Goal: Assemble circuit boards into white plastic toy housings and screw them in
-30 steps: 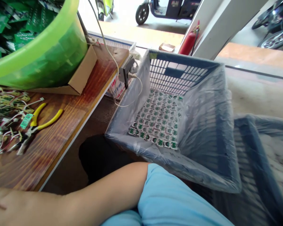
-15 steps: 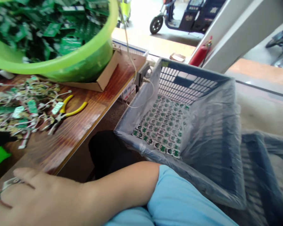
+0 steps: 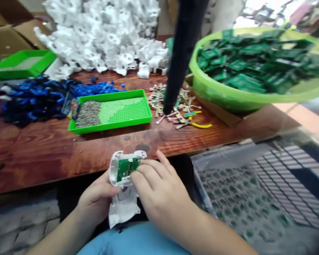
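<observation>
My left hand [image 3: 98,193] is closed around the left side of a white plastic housing [image 3: 113,170], just in front of the table edge. Inside that shell lies a green circuit board [image 3: 124,168]. The fingers of my right hand [image 3: 159,187] are curled onto the board's right side, and their tips are partly hidden. A second white plastic shell piece [image 3: 123,210] hangs below, over my lap, with thin wires showing between the two parts.
A green tray [image 3: 127,122] of screws is on the wooden table [image 3: 42,152]. Around it are blue parts [image 3: 32,102], white shells [image 3: 101,35], wired boards, yellow-handled pliers [image 3: 202,125] and a lime basin [image 3: 228,94] of circuit boards. A dark post [image 3: 179,53] stands ahead. A lined crate [image 3: 202,180] sits right.
The view has swung left from the crate to the table. My right hand, earlier at lower left with a small whitish-green piece, is now at the housing. My left hand has come into view.
</observation>
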`<state>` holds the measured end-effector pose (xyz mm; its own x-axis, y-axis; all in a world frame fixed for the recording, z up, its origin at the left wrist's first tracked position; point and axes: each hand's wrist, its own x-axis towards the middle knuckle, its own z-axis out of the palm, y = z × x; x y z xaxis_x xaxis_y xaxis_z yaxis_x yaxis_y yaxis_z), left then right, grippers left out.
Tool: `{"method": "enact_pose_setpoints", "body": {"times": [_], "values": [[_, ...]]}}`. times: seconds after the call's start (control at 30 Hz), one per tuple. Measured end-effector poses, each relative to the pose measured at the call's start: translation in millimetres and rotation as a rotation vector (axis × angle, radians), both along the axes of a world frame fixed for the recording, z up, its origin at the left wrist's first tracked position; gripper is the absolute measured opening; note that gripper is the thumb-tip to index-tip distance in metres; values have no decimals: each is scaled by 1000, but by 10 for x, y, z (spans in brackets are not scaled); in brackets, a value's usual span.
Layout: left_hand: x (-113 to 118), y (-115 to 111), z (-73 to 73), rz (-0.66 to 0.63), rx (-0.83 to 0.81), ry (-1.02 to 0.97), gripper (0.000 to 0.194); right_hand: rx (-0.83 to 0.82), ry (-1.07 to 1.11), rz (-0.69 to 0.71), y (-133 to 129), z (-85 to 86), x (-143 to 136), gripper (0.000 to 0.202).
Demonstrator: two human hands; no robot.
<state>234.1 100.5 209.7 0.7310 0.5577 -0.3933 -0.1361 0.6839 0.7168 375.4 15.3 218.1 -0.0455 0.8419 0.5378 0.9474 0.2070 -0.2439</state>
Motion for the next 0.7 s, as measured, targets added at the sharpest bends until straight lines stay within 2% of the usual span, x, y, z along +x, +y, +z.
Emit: {"method": "enact_pose_setpoints", "body": {"times": [0.1, 0.23, 0.4, 0.7], "values": [[-126, 42, -78, 3, -104, -140, 43, -31, -50, 4, 57, 16, -90, 26], [-180, 103, -177, -14, -146, -297, 51, -91, -101, -19, 144, 14, -208, 26], [-268, 129, -252, -12, -123, -309, 52, -142, -138, -15, 208, 55, -308, 25], [-398, 161, -247, -67, -81, -353, 48, -150, -154, 9, 234, 110, -413, 26]]}}
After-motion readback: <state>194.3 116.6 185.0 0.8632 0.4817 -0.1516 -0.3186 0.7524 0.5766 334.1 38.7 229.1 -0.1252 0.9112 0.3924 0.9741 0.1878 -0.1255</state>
